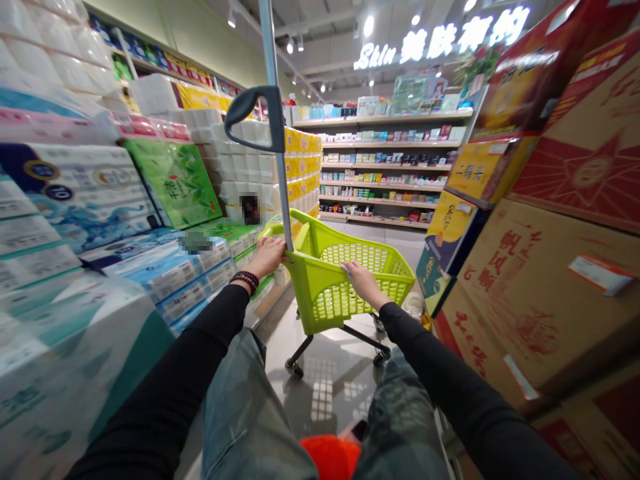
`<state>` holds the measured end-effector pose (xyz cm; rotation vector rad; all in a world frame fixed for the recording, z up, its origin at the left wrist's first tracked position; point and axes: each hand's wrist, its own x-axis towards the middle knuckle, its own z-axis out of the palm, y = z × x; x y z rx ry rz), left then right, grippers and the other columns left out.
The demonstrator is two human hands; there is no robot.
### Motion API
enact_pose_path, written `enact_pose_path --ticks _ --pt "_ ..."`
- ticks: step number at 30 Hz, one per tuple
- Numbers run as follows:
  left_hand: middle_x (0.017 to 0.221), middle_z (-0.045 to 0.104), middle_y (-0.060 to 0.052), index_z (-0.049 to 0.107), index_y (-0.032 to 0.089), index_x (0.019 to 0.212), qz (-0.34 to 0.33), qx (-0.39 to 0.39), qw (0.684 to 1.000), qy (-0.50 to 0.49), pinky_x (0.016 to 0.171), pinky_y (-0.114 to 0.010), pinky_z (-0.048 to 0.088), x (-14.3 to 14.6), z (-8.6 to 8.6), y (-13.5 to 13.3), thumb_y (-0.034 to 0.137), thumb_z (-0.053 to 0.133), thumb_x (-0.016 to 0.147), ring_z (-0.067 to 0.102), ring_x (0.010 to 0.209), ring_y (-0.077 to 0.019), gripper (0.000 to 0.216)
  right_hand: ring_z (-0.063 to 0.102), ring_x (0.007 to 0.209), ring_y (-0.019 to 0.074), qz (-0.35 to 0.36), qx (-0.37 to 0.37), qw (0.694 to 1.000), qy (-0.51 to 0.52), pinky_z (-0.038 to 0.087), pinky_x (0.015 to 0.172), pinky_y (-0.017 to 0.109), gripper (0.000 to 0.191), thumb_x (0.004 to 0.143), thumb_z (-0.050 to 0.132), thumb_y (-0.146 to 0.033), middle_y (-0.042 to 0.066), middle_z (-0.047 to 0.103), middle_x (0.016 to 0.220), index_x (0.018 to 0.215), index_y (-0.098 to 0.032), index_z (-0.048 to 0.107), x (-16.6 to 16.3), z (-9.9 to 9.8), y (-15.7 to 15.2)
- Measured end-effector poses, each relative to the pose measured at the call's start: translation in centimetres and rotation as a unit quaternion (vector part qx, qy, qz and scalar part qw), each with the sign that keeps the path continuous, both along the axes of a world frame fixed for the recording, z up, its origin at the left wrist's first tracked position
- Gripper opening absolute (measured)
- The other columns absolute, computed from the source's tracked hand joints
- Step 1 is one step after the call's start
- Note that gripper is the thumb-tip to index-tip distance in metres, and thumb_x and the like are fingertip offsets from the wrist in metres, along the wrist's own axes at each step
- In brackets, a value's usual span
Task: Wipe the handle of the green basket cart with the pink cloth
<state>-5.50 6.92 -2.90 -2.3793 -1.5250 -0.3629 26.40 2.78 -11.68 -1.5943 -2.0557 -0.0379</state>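
Note:
A lime-green shopping cart (327,267) with perforated sides stands in front of me on dark legs and casters. My left hand (270,255), with a beaded bracelet (249,280) at the wrist, is closed over the cart's near left rim. On the side rim rests my right hand (364,283), its fingers curled over the edge. A small pale thing (346,269) shows at its fingertips, too small to name. Beside my left hand a grey metal pole (284,193) with a dark looped handle (257,123) rises from the cart's corner.
Tissue packs (170,180) are stacked along the left, with toilet-roll packs (250,160) behind them. Tall cardboard boxes (555,280) line the right side. Shelves of small goods (385,160) stand ahead. Something orange-red (330,457) shows between my legs.

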Motion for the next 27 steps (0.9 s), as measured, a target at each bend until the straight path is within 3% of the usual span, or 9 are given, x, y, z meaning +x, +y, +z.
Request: enact_pose_path --ticks 4,8,11,15,19,23,25,27 --pt "0.121 0.07 -0.015 0.065 0.021 0.105 -0.004 0.005 1.0 -0.007 0.119 -0.053 0.033 0.4 -0.1 0.1 0.029 0.068 0.088 0.058 0.124 -0.0356 0.019 0.07 0.1 0.0217 -0.034 0.003 0.999 0.014 0.047 0.088 0.027 0.038 0.107 0.046 -0.016 0.014 0.069 0.126 0.136 -0.02 0.07 -0.7 0.1 0.0" --pt "0.122 0.07 -0.014 0.064 0.022 0.106 0.0 0.003 1.0 -0.006 0.118 -0.053 0.033 0.2 0.1 0.3 0.03 0.069 0.088 0.057 0.125 -0.0357 0.02 0.068 0.108 0.0222 0.014 0.016 0.998 0.053 0.048 0.093 0.028 0.041 0.103 0.05 -0.011 0.011 0.071 0.13 0.138 -0.023 0.069 -2.0 0.4 0.7" --pt "0.124 0.07 -0.014 0.064 0.022 0.107 -0.005 -0.003 1.0 -0.006 0.118 -0.052 0.034 -0.1 0.2 0.2 0.03 0.068 0.09 0.058 0.125 -0.0353 0.019 0.068 0.11 0.0214 0.037 0.02 0.997 0.06 0.048 0.094 0.028 0.042 0.1 0.052 -0.008 0.009 0.071 0.131 0.135 -0.024 0.07 -0.5 -0.2 0.6" --pt "0.124 0.07 -0.015 0.064 0.022 0.106 -0.004 -0.002 1.0 -0.011 0.119 -0.053 0.033 -0.2 0.2 -0.1 0.029 0.069 0.089 0.058 0.126 -0.0359 0.019 0.069 0.109 0.0223 -0.02 0.015 0.998 0.056 0.049 0.093 0.029 0.04 0.099 0.052 -0.008 0.01 0.073 0.129 0.13 -0.022 0.073 2.6 -0.8 -0.3" --pt "0.125 0.07 -0.015 0.064 0.021 0.108 -0.006 -0.004 1.0 -0.013 0.12 -0.053 0.033 0.1 0.2 -0.2 0.028 0.069 0.089 0.057 0.127 -0.0364 0.021 0.07 0.109 0.0243 -0.072 -0.016 0.994 0.081 0.05 0.092 0.03 0.039 0.098 0.054 -0.01 0.01 0.075 0.128 0.129 -0.022 0.074 1.2 0.4 0.0" --pt "0.126 0.069 -0.016 0.064 0.019 0.109 0.001 -0.002 1.0 -0.008 0.12 -0.052 0.032 0.2 0.4 -0.1 0.028 0.068 0.09 0.057 0.127 -0.0359 0.021 0.068 0.119 0.0236 0.014 -0.01 0.994 0.109 0.049 0.098 0.03 0.044 0.096 0.057 -0.011 0.006 0.074 0.135 0.135 -0.025 0.07 -2.8 2.2 1.1" --pt "0.125 0.069 -0.016 0.065 0.019 0.109 0.001 -0.002 1.0 -0.006 0.12 -0.051 0.032 0.0 0.3 0.1 0.028 0.068 0.091 0.058 0.127 -0.0357 0.021 0.067 0.12 0.0227 0.051 -0.005 0.993 0.106 0.048 0.1 0.03 0.045 0.095 0.057 -0.009 0.005 0.073 0.136 0.134 -0.025 0.07 -3.3 2.3 1.1" --pt "0.125 0.069 -0.017 0.065 0.018 0.109 -0.003 -0.002 1.0 -0.006 0.12 -0.052 0.032 -0.2 0.2 0.2 0.029 0.068 0.091 0.058 0.126 -0.0357 0.021 0.068 0.117 0.0231 0.044 -0.011 0.995 0.091 0.048 0.098 0.029 0.042 0.096 0.055 -0.008 0.006 0.073 0.134 0.132 -0.023 0.071 -2.3 1.9 0.7"
